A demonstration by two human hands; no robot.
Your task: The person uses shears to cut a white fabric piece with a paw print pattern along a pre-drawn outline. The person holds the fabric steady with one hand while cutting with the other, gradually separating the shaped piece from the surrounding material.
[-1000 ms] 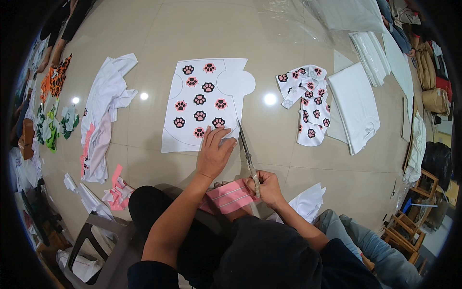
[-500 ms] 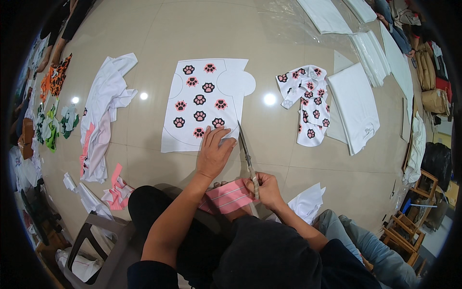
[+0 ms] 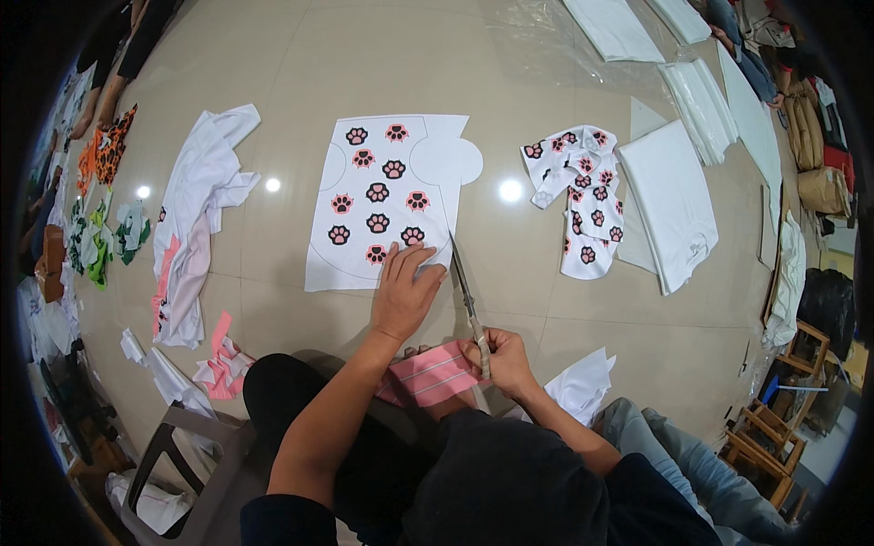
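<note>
A white sheet of fabric printed with black and pink paw marks [image 3: 382,196] lies flat on the tiled floor in front of me. My left hand [image 3: 403,293] presses down on its near right corner, fingers spread. My right hand [image 3: 503,358] grips the handles of long scissors [image 3: 466,289], whose blades point away from me along the sheet's right edge. A pink striped cloth [image 3: 428,375] lies across my lap between my arms.
A small paw-print garment [image 3: 583,187] and a folded white shirt [image 3: 669,200] lie to the right, more white pieces [image 3: 701,96] beyond. A crumpled white shirt [image 3: 196,214], pink scraps [image 3: 221,364] and coloured offcuts [image 3: 109,237] lie left. A stool [image 3: 182,455] stands lower left.
</note>
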